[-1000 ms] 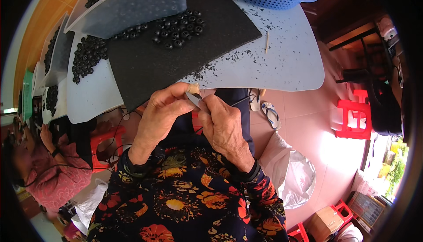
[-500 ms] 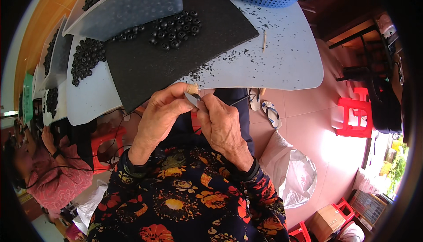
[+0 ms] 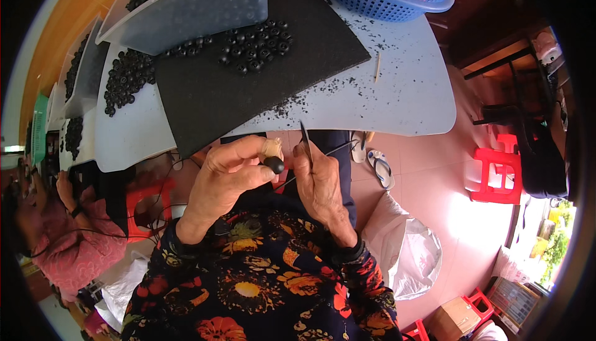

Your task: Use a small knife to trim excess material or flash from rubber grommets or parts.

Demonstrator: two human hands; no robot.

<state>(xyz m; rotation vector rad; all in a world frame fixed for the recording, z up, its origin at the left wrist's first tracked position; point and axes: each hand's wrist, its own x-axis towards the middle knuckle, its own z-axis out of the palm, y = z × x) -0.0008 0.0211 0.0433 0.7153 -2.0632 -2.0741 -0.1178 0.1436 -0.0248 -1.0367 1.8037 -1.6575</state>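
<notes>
1. The left hand (image 3: 228, 174) pinches a round black piece (image 3: 274, 165) between thumb and index finger, near their tips; a tan wrap (image 3: 271, 148) sits at the index finger's end.
2. The right hand (image 3: 321, 182) has its fingers curled closed around a small knife (image 3: 305, 133), blade pointing beyond them, apart from the piece.
3. Beyond the left fingers lies a dark mat (image 3: 217, 102) with black ring-like pieces (image 3: 257, 46) on it.
</notes>
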